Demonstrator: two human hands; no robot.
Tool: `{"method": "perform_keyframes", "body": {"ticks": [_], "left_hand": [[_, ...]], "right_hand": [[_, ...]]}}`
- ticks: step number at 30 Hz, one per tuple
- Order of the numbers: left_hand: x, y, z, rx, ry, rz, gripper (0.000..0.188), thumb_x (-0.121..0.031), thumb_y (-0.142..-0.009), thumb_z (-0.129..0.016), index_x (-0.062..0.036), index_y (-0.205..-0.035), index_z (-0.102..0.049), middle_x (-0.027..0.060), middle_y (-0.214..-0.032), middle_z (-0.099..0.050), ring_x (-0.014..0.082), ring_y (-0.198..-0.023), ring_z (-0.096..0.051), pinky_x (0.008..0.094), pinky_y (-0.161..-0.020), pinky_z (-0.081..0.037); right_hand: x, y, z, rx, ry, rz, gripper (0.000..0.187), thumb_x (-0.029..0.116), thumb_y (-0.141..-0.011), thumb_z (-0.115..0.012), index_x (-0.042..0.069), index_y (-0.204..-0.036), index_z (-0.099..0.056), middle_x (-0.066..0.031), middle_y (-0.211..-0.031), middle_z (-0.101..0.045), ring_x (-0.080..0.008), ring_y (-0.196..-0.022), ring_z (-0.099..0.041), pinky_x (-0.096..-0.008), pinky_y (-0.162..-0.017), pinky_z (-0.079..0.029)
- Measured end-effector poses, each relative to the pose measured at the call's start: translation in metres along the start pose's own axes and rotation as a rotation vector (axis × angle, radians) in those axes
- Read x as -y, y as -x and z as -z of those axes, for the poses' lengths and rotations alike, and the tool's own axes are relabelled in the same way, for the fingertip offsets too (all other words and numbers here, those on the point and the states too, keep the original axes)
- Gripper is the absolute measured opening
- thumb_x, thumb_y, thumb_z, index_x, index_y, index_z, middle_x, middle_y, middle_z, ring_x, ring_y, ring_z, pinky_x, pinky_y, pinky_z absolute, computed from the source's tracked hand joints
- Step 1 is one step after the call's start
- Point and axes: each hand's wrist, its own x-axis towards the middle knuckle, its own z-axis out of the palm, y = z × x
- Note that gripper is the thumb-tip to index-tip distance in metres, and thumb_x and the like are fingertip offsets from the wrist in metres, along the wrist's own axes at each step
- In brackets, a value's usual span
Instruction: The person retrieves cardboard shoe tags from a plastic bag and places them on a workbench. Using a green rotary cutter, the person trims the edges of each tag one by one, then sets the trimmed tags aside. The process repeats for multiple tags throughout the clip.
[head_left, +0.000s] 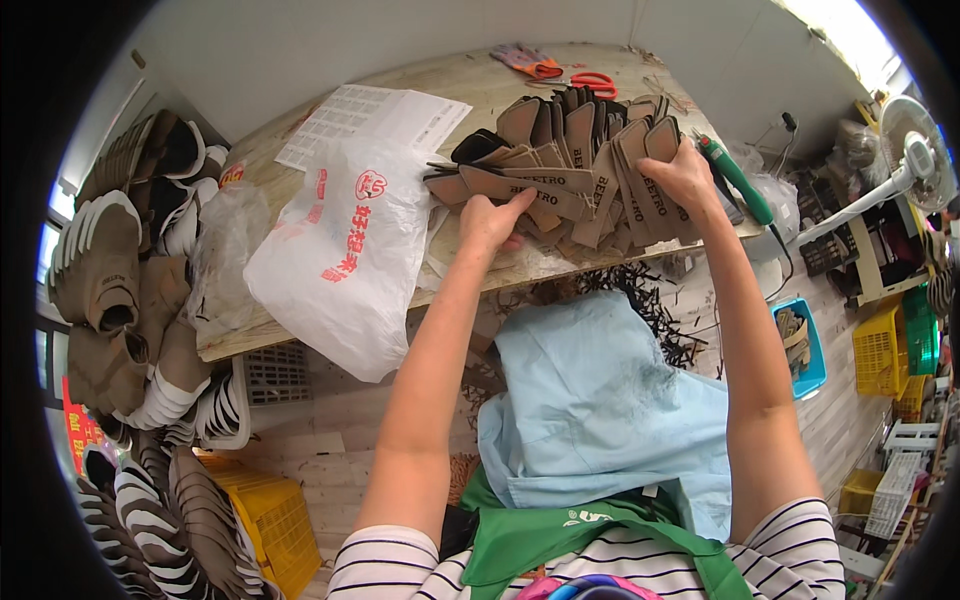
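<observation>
Pinching w/ R hand a fanned bundle of flat brown pieces, w/ thumb on front face & fingers partly hidden behind. Lying just L of R hand, long axis approx. fore-aft, leaning a bit L at far end. Touching w/ L hand the near edge of 1 crosswise brown piece, w/ thumb on top & some fingers curled below; can't tell if pinching or only pressing. Lying just beyond L hand, dipping R, roughly at right angles to bundle. Btwn & beyond the 2 hands: heaped pile of similar pieces on bench. Near R hand: green corded tool. Farther back: red-handled scissors. L of L hand: white plastic bag.
</observation>
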Motion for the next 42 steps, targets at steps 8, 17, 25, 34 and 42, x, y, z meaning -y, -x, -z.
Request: {"method": "perform_keyframes", "body": {"ticks": [8,17,25,34,42], "left_hand": [[0.002,-0.029,0.034,-0.245,-0.084,-0.163,0.088,-0.068,-0.064,-0.078,0.0142,-0.093,-0.066,0.0236,-0.083,-0.069,0.0343,-0.072,-0.068,0.0398,-0.067,-0.056],[0.005,-0.049,-0.035,-0.391,-0.319,-0.610,0.087,-0.036,-0.089,-0.066,0.0113,-0.147,-0.020,0.0375,-0.149,-0.022,0.0507,-0.137,-0.027,0.0507,-0.114,-0.025],[0.006,0.003,0.013,-0.395,-0.460,-0.660,0.079,-0.028,-0.080,-0.076,0.0059,-0.140,-0.038,0.0346,-0.145,-0.033,0.0486,-0.135,-0.032,0.0485,-0.113,-0.029],[0.010,0.081,0.102,-0.424,-1.254,-0.562,0.045,0.002,-0.071,-0.068,0.0045,-0.113,-0.053,0.0295,-0.134,-0.045,0.0424,-0.124,-0.047,0.0451,-0.100,-0.044],[-0.017,0.074,0.182,-0.432,-0.749,-0.469,0.023,-0.006,-0.079,-0.063,-0.0043,-0.102,-0.063,0.0112,-0.101,-0.066,0.0302,-0.091,-0.065,0.0417,-0.078,-0.052]], "right_hand": [[-0.002,-0.047,-0.035,-0.238,-0.011,-0.020,0.106,0.068,-0.070,-0.075,-0.015,-0.128,-0.043,-0.0336,-0.124,-0.056,-0.0411,-0.118,-0.057,-0.0429,-0.099,-0.047],[0.021,-0.045,-0.081,-0.493,0.057,0.464,0.090,0.058,-0.087,-0.063,-0.002,-0.147,-0.032,-0.0312,-0.142,-0.037,-0.0450,-0.132,-0.038,-0.0468,-0.108,-0.036],[-0.029,-0.083,-0.070,-0.146,0.215,0.072,0.092,0.076,-0.089,-0.038,0.008,-0.150,-0.035,-0.0246,-0.147,-0.039,-0.0420,-0.136,-0.037,-0.0499,-0.110,-0.033],[0.008,-0.034,-0.046,-0.541,0.172,0.446,0.054,0.037,-0.083,-0.073,0.001,-0.121,-0.059,-0.0192,-0.122,-0.056,-0.0349,-0.116,-0.053,-0.0439,-0.098,-0.044],[0.156,0.091,-0.130,0.367,-0.357,0.869,0.015,0.008,-0.077,-0.062,0.006,-0.085,-0.074,-0.0178,-0.086,-0.071,-0.0343,-0.082,-0.069,-0.0390,-0.074,-0.056]]}}
